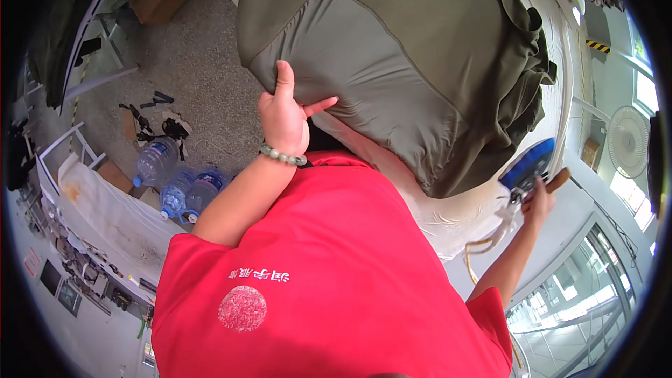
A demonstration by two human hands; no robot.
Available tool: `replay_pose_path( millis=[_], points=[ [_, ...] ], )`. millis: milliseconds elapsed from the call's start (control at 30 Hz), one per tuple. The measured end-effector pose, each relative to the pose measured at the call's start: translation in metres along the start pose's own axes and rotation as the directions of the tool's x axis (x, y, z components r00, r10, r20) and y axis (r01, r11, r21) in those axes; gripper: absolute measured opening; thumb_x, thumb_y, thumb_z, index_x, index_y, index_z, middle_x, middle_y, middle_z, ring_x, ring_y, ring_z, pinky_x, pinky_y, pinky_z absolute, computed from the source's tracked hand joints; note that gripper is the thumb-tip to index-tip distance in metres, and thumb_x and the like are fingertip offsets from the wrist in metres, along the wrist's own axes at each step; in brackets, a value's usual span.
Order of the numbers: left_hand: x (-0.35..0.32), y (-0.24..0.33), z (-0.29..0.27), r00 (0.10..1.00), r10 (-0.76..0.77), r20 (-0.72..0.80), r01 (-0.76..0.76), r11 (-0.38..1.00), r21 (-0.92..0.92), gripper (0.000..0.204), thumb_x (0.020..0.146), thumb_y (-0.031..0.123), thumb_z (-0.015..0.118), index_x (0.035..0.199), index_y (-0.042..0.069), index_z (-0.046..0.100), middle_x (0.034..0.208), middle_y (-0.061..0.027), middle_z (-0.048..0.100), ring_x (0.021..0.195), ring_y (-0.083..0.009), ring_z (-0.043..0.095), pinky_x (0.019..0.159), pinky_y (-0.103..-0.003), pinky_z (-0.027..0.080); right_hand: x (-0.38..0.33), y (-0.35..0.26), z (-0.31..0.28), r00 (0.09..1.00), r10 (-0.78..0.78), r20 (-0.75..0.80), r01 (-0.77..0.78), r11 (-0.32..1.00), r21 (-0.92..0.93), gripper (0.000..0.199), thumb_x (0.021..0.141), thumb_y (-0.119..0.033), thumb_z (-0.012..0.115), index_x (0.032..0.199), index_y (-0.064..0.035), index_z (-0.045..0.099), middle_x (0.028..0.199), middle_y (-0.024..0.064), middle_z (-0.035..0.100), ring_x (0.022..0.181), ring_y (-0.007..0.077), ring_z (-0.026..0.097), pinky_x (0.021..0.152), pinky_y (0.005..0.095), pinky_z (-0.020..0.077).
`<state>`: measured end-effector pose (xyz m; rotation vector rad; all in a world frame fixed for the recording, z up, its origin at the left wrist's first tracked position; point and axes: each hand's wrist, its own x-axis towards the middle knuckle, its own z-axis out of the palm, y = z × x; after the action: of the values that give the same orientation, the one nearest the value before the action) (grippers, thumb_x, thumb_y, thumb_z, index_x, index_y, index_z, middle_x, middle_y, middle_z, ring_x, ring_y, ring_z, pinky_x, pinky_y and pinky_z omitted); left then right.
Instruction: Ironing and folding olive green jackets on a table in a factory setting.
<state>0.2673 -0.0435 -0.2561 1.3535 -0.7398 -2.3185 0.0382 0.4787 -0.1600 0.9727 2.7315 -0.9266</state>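
A large olive-green garment (364, 49) with curved seams and gathered wrinkles lies over a pale padded ironing surface (448, 227) in front of me. My left hand (285, 115), wearing a beaded bracelet, is at the garment's near left edge. Its thumb points away from me and one finger stretches right, apart from it; the other fingers are hidden or folded. Out to the right, my right hand (539, 201) is closed around the handle of a steam iron (526, 168) with a blue base. The iron is tilted up beside the garment's right side, with a pale hose trailing down.
On the speckled floor (203, 49) to the left are several large plastic bottles (157, 161) and dark scraps (157, 100). A white-covered table (105, 199) stands farther left. At the right are a fan (628, 141) and windows. A tan cord (470, 262) hangs below the iron.
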Motion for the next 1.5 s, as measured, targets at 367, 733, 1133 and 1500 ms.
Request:
replay_pose_path(
  millis=[367,733,1133,1500],
  points=[
    [0.003,0.007,0.006,0.999,-0.031,0.033,0.031,0.999,0.007,0.056,0.103,0.049,0.054,0.125,-0.002,0.057,0.121,-0.0126,0.067,0.104,-0.0254,0.070,0.071,-0.044,0.067,-0.141,-0.205,0.220,0.332,-0.666,0.668,0.908,0.418,-0.035,0.046,0.091,-0.012,0.073,0.135,-0.0075,0.062,0.105,0.0156,0.076,0.094,0.0174,0.072,0.083,0.0340,0.0551],
    [0.002,0.011,0.005,0.998,-0.037,0.045,0.036,0.999,0.011,0.058,0.103,0.050,0.055,0.125,-0.003,0.058,0.123,-0.0133,0.066,0.106,-0.0254,0.070,0.071,-0.043,0.066,-0.158,-0.237,0.261,0.091,-0.645,0.758,0.968,0.235,0.084,0.050,0.083,-0.007,0.075,0.132,-0.0122,0.066,0.102,0.0204,0.073,0.097,0.0363,0.072,0.083,0.0380,0.0562],
    [0.006,0.013,-0.007,0.995,-0.088,0.046,0.088,0.996,0.000,0.052,0.103,0.046,0.056,0.128,0.001,0.057,0.120,-0.0136,0.068,0.104,-0.0250,0.071,0.068,-0.043,0.066,-0.139,-0.230,0.240,0.303,-0.705,0.641,0.932,0.360,-0.045,0.047,0.088,-0.018,0.076,0.133,-0.0112,0.065,0.102,0.0184,0.074,0.094,0.0285,0.074,0.084,0.0344,0.0551],
    [0.117,0.043,-0.002,0.868,0.434,0.240,-0.377,0.263,0.888,0.063,0.093,0.040,0.074,0.127,-0.007,0.049,0.110,-0.0143,0.070,0.096,-0.0241,0.071,0.088,-0.035,0.055,-0.143,-0.152,0.174,0.564,-0.589,0.578,0.799,0.566,-0.203,0.047,0.090,-0.025,0.076,0.132,-0.0076,0.066,0.098,0.0163,0.074,0.089,0.0218,0.073,0.084,0.0321,0.0540]
  ],
)
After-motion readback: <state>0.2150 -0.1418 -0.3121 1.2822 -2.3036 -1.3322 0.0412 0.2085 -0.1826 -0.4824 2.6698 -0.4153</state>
